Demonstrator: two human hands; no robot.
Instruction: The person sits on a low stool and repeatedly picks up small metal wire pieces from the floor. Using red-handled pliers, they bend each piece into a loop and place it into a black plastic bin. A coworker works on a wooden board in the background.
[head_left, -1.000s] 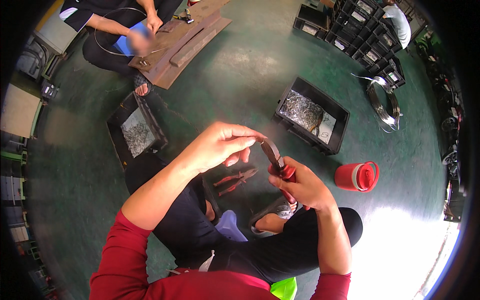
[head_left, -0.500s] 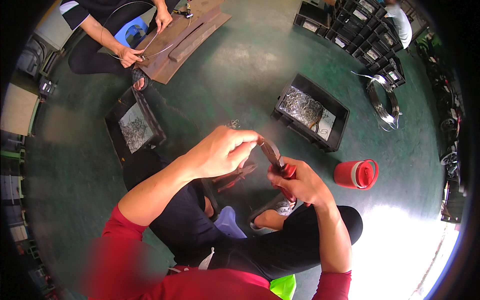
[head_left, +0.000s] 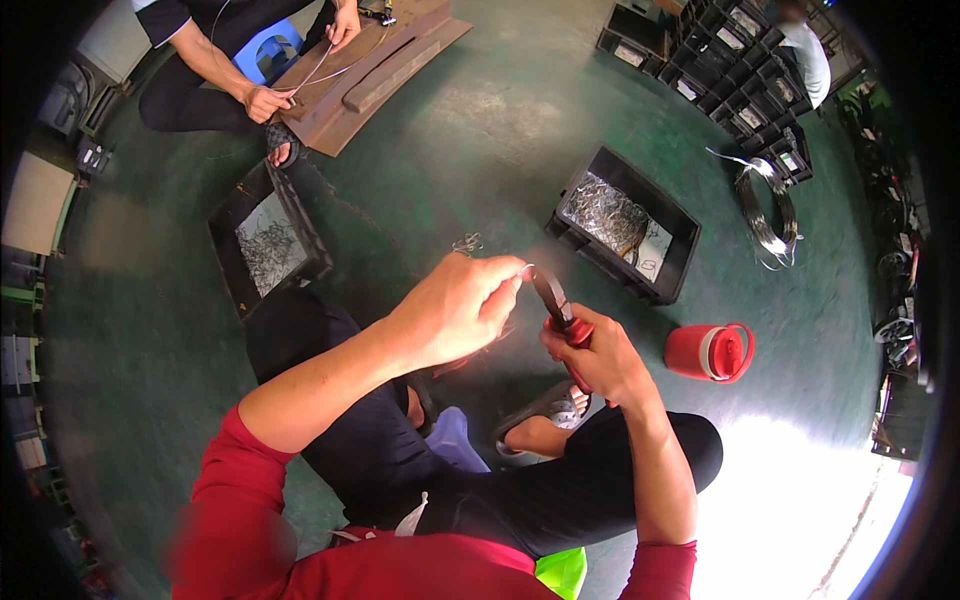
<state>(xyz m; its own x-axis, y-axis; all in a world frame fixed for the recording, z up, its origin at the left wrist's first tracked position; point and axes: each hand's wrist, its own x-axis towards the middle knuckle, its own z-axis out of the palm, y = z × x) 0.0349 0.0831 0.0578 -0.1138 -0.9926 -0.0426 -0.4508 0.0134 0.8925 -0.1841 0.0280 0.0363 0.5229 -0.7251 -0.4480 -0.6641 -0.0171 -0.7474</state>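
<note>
My left hand (head_left: 458, 305) is closed, thumb and forefinger pinching a small curved piece of wire (head_left: 528, 267). My right hand (head_left: 603, 358) is wrapped round red-handled pliers (head_left: 552, 300), whose dark jaws point up and left to the wire. Whether the jaws grip the wire is too small to tell. Behind my left hand, mostly hidden, a second red-handled tool (head_left: 466, 362) lies on the floor. Just beyond that hand is a little heap of bent wire pieces (head_left: 467, 243).
Black crates (head_left: 668, 283) (head_left: 222, 262) with bent wire pieces stand ahead right and left. A red jug (head_left: 690, 350) is at right, a wire coil (head_left: 787, 215) beyond it. Stacked crates (head_left: 715, 75) stand far right. At far left a co-worker (head_left: 205, 55) handles wire over a brown board (head_left: 325, 128).
The pliers have turned a little in my right hand, and their jaws look narrower. More of the wire shows at my left fingertips. The co-worker's hands have shifted slightly.
</note>
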